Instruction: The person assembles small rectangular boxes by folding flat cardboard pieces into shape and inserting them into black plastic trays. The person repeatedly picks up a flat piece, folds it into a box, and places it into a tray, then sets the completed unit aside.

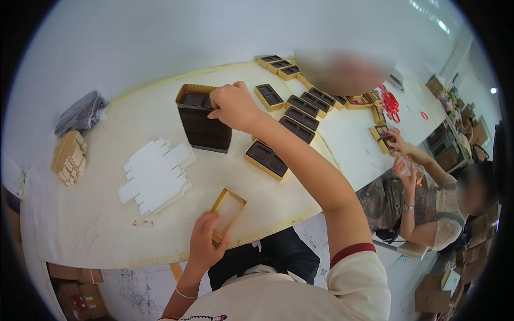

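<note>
My left hand (206, 239) is closed on the side of a shallow gold box (242, 207) near the table's front edge. Its inside looks pale, with no dark insert in it. Farther back, a tall stack of dark brown plastic trays (206, 127) stands upright, with a gold-brown edge round its top. My right hand (235, 107) reaches across to the top of this stack, fingers curled over its right corner and pinching the uppermost tray. Just right of the stack lies a gold box with a dark tray (266, 159) fitted in it.
Flat white card blanks (155, 174) lie left of the stack. Folded gold card pieces (69, 159) and a dark plastic bag (81, 113) are at the far left. Filled gold boxes (301, 105) line the right. A co-worker (428, 206) handles boxes beside red ribbon (391, 104).
</note>
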Motion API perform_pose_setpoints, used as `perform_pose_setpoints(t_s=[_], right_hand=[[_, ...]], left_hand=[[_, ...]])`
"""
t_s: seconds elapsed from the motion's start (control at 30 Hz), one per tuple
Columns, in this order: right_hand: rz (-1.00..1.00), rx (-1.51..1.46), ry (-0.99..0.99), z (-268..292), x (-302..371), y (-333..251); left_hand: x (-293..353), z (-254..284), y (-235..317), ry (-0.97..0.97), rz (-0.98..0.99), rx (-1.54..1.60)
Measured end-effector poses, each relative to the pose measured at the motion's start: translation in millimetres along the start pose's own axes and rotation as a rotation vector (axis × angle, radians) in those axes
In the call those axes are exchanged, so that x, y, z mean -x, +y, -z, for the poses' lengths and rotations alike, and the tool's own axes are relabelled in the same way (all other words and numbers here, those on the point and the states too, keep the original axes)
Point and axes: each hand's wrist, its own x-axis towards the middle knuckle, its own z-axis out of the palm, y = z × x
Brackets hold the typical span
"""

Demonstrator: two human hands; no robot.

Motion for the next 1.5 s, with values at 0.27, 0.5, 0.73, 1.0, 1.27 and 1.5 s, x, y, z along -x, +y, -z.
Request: perform_pose_setpoints(t_s=[0.27, 0.5, 0.73, 1.0, 1.27, 1.5], right_hand=[[-0.150, -1.214, 0.436, 42.8, 32.8, -0.2], [-0.616, -1.707, -0.013, 22.7, 157.5, 0.1], [-0.516, -1.296, -0.563, 10.2, 207.5, 8.7], [-0.607, -1.391, -0.481, 3.3, 191.6, 3.1], [-0.396, -0.862, -0.526, -12.8, 186.5, -28.1], [-0.303, -0.526, -0.634, -9.4, 182.2, -22.6]], left_hand=[[2.9, -0.7, -5.4, 0.033, -0.010, -0.005], [5.5, -0.7, 10.4, 0.021, 0.177, -0.269], [-21.1, 20.2, 15.3, -0.253, 0.192, -0.074], [-36.9, 24.6, 23.0, -0.392, 0.256, 0.023], [-36.4, 12.6, 26.4, -0.271, 0.145, 0.011], [-35.7, 16.5, 17.5, -0.300, 0.138, 0.011]])
